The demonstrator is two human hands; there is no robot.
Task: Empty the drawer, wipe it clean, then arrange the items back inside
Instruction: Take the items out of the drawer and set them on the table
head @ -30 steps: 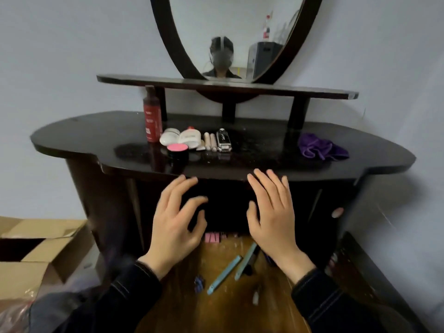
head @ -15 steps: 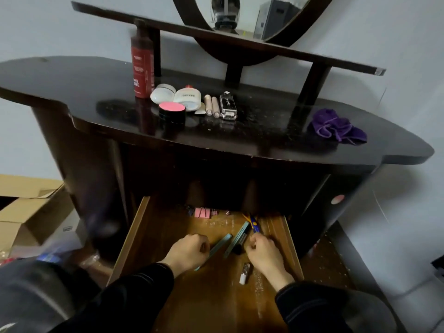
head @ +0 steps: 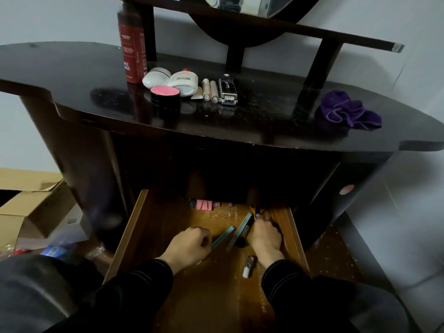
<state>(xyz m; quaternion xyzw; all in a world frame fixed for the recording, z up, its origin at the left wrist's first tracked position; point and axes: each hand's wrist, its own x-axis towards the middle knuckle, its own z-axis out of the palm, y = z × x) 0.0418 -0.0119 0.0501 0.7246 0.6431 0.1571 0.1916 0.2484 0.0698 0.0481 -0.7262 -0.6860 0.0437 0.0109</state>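
Looking down into the open wooden drawer (head: 134, 227) at the bottom centre of the frame, I am seeing both hands working inside it. My left hand (head: 186, 246) is curling into a loose fist, closing around the near end of a teal stick-like item (head: 224, 236) that is angling up and to the right. My right hand (head: 265, 237) is also curling shut; I cannot tell exactly what it is gripping, though a second teal stick (head: 241, 230) and a dark pen-like piece (head: 242, 237) are lying just beside its knuckles, and a blue-and-yellow object (head: 256, 211) is showing just above its fingers. A small white-capped tube (head: 247, 269) is lying near the right wrist. Pink binder clips (head: 204, 205) are sitting at the drawer's back edge, with a dark clip to their left.

Higher up, the dark vanity top (head: 72, 75) is carrying a red bottle (head: 132, 46), two white jars (head: 170, 80), a pink-lidded black jar (head: 165, 97), two beige tubes (head: 209, 90) and a silver-and-black case (head: 227, 90). A purple cloth (head: 346, 112) is bunching at the right of the frame. A cardboard box (head: 28, 212) is sitting at the left edge.
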